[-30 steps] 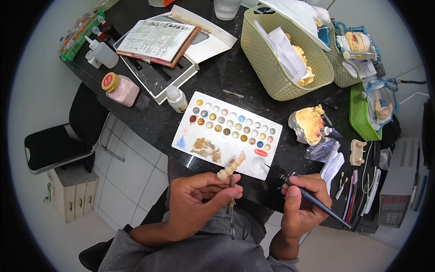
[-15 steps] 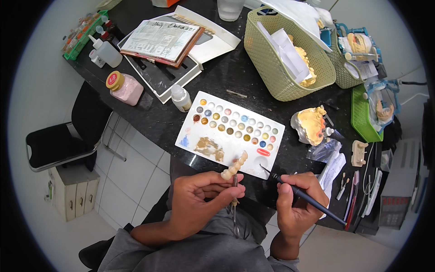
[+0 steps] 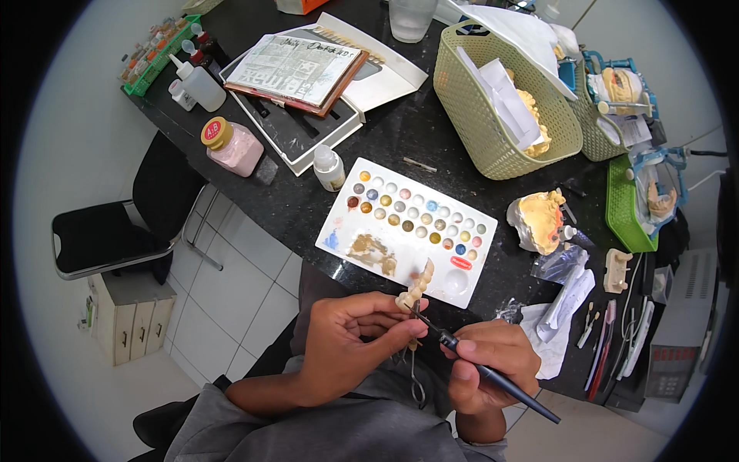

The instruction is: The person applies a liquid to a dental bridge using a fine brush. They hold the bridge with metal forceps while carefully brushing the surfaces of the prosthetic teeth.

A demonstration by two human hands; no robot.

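My left hand (image 3: 342,339) pinches a slim metal clamp (image 3: 416,383), whose handle loops hang below the fingers. At its upper end is a tooth-coloured dental bridge (image 3: 416,288), a curved row of several crowns, above the front edge of the white paint palette (image 3: 412,249). My right hand (image 3: 496,362) grips a fine brush (image 3: 504,387) with a dark handle like a pen. The brush's thin tip is at the lower end of the bridge, close to my left fingertips; whether it touches cannot be made out. Coloured paints fill the palette's small wells, with a brown smear below them.
A yellow plaster dental model (image 3: 536,221) stands right of the palette, near a crumpled plastic bag (image 3: 556,264). A small white bottle (image 3: 329,169) and a jar of pink powder (image 3: 233,148) stand left. Behind is a woven basket (image 3: 483,138); thin tools (image 3: 600,346) lie right.
My right hand has brought the brush left, from the palette's round hollow to the lower end of the bridge. My left hand still holds the clamp. The whole view has shifted slightly.
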